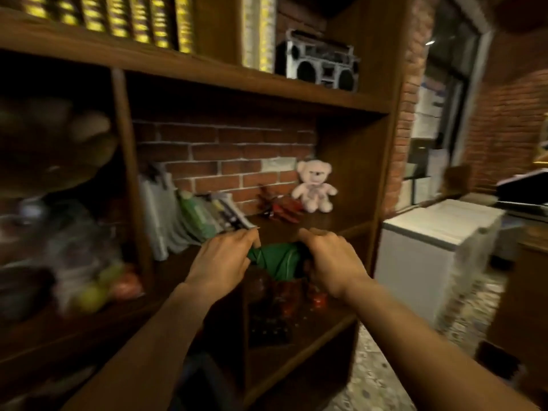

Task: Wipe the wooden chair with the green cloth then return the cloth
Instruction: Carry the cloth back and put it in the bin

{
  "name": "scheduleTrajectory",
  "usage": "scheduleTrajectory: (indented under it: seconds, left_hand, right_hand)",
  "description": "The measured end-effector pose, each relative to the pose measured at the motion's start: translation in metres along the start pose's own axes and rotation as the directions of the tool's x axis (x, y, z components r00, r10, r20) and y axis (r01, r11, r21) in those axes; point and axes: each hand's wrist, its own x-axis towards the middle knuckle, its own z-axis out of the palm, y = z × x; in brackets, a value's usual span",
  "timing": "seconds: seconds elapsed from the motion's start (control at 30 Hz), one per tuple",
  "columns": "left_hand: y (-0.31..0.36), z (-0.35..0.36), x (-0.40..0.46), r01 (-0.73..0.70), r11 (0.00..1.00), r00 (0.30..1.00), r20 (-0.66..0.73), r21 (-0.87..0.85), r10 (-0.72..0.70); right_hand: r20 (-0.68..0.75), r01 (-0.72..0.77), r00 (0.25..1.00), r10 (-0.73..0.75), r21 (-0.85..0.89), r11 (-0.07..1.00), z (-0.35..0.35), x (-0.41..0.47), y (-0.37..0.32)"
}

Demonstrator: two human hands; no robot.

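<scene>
Both hands (222,262) (332,262) grip green cloth (274,259) before shelf (341,225).

**Green cloth held at the shelf edge**

Left hand (221,259) and right hand (332,259) grip opposite ends of the bunched green cloth (275,261) at the front edge of the wooden shelf (311,229). A pink teddy bear (314,186) sits near its back right corner.

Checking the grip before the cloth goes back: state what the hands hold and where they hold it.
Both hands hold the green cloth: left hand grips its left end, right hand its right end, at the shelf's front edge.
</scene>
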Motion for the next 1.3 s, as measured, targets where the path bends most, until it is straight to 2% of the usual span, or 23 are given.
scheduleTrajectory:
  seconds: [0.27, 0.47, 0.7, 0.9, 1.1, 1.3]
  left_hand:
    - [-0.132, -0.028, -0.112, 0.265, 0.961, 0.962, 0.053, 0.073, -0.269]
    - [-0.173, -0.023, -0.192, 0.439, 0.886, 0.887, 0.086, 0.146, -0.454]
    - [-0.166, 0.021, -0.268, 0.581, 0.785, 0.756, 0.215, 0.216, -0.619]
    - [-0.146, 0.073, -0.308, 0.681, 0.696, 0.615, 0.339, 0.225, -0.712]
    - [-0.125, 0.123, -0.36, 0.757, 0.633, 0.517, 0.443, 0.161, -0.732]
    - [-0.09, 0.162, -0.419, 0.783, 0.587, 0.387, 0.579, 0.204, -0.717]
  right_hand:
    - [0.102, 0.192, 0.972, -0.213, 0.18, 0.965, 0.079, 0.05, -0.148]
    - [0.17, 0.299, 0.917, -0.361, 0.305, 0.904, 0.134, 0.048, -0.212]
    - [0.302, 0.307, 0.832, -0.465, 0.449, 0.839, 0.211, 0.008, -0.232]
    - [0.426, 0.261, 0.768, -0.478, 0.474, 0.841, 0.268, -0.031, -0.225]
    - [0.575, 0.219, 0.652, -0.495, 0.482, 0.848, 0.319, -0.081, -0.22]
    - [0.695, 0.167, 0.537, -0.478, 0.467, 0.868, 0.366, -0.147, -0.219]
